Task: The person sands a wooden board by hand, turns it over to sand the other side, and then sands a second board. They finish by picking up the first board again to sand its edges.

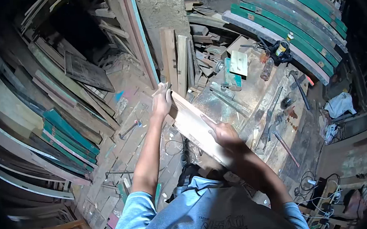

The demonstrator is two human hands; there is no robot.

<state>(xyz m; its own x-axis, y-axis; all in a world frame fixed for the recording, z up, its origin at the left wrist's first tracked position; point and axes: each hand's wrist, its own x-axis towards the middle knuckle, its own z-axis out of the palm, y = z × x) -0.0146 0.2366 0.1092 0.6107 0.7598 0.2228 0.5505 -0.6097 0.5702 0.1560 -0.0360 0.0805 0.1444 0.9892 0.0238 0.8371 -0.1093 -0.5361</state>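
Observation:
A pale wooden board with a raised edge strip stretches in front of my body, tilted and brightly lit. My left hand is closed around its far end, the fingers wrapped over the edge. My right hand grips the long right edge nearer to me, with one finger lying along that edge. The near end of the board reaches toward my shirt, and the underside is hidden. Just beyond my left hand stand upright wooden planks.
At right, a workbench carries a claw hammer, another long-handled tool, a plastic bottle and a glass jar. Green planks are stacked behind it. Curved boards lean at left. A hammer lies on the floor.

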